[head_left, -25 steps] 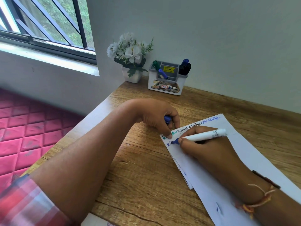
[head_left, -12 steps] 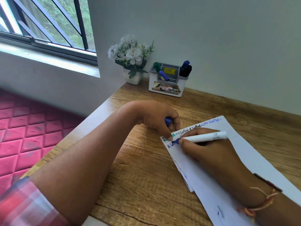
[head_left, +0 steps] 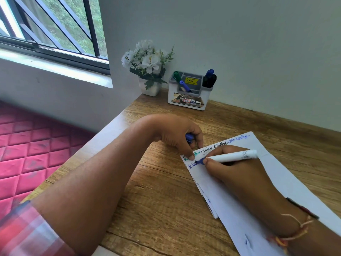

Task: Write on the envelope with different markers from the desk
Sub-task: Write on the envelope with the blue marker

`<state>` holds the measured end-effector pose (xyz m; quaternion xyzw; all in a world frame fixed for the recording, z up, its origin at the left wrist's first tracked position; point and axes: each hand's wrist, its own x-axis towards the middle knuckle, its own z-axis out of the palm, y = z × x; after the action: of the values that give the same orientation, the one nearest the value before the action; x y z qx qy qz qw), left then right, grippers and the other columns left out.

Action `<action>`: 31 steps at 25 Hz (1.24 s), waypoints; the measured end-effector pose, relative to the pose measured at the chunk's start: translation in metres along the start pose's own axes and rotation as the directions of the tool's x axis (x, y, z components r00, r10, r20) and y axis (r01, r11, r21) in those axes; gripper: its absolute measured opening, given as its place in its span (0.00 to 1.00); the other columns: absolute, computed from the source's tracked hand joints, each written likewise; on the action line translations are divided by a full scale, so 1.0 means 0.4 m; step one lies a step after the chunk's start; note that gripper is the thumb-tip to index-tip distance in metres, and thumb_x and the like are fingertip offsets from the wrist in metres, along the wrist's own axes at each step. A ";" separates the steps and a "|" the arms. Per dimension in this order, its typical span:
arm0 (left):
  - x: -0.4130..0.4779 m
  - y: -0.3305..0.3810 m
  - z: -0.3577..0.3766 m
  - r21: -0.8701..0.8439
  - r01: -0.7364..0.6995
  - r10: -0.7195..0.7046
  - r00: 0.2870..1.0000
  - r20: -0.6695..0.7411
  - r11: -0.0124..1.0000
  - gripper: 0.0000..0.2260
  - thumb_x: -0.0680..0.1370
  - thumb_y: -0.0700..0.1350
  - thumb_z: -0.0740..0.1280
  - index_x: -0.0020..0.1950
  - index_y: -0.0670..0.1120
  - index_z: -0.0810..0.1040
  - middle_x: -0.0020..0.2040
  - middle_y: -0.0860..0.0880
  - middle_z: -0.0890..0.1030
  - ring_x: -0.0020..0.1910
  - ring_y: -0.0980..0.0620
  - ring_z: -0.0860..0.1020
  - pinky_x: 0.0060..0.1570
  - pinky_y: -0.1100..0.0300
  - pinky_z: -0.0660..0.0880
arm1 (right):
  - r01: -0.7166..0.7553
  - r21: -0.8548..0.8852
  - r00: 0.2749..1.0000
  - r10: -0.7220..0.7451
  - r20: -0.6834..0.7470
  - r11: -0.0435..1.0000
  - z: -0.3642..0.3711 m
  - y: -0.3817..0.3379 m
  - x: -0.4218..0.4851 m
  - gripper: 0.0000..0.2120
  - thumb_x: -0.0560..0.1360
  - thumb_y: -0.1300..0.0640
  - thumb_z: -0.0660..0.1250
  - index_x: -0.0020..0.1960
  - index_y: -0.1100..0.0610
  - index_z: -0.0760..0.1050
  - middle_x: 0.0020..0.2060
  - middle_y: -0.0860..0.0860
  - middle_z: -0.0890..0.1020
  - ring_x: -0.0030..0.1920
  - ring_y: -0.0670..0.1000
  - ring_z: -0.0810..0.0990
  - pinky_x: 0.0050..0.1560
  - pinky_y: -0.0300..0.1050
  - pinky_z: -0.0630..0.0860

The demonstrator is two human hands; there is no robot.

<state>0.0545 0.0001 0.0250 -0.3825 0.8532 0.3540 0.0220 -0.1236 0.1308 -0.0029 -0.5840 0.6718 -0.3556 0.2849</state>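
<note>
Grainy wood desk [head_left: 162, 200] — smooth white envelope [head_left: 287, 185].

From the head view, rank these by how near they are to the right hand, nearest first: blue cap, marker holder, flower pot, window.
1. Blue cap, in the left hand, just beyond the right hand.
2. Marker holder, at the wall.
3. Flower pot, left of the holder, in the corner.
4. Window, far left.
</note>
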 end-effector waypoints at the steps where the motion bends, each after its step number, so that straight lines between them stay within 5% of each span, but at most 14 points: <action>1: 0.000 0.000 0.000 0.000 0.000 0.000 1.000 0.000 1.000 0.14 0.70 0.46 0.79 0.53 0.56 0.81 0.47 0.56 0.82 0.52 0.52 0.80 0.61 0.47 0.78 | -0.007 0.004 1.000 0.007 -0.001 1.000 -0.001 0.000 0.000 0.02 0.72 0.52 0.74 0.43 0.49 0.83 0.34 0.44 0.85 0.34 0.40 0.81 0.34 0.35 0.71; 13: 0.001 -0.002 0.002 -0.024 0.008 -0.008 1.000 0.003 1.000 0.14 0.70 0.46 0.79 0.53 0.55 0.81 0.46 0.57 0.82 0.50 0.54 0.80 0.61 0.49 0.79 | -0.019 0.027 1.000 0.019 0.021 0.999 -0.006 -0.005 0.000 0.04 0.73 0.53 0.72 0.41 0.52 0.80 0.27 0.44 0.81 0.28 0.38 0.77 0.26 0.31 0.69; 31: 0.001 -0.003 0.001 0.006 0.006 -0.006 1.000 -0.007 1.000 0.15 0.70 0.47 0.80 0.54 0.56 0.81 0.50 0.54 0.83 0.53 0.50 0.80 0.61 0.46 0.78 | -0.002 0.069 1.000 0.000 0.023 0.998 -0.005 -0.012 -0.001 0.04 0.74 0.56 0.72 0.41 0.52 0.80 0.26 0.46 0.82 0.27 0.38 0.77 0.29 0.31 0.68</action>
<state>0.0547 -0.0003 0.0238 -0.3862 0.8532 0.3500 0.0211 -0.1224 0.1311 0.0020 -0.5776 0.6562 -0.3715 0.3127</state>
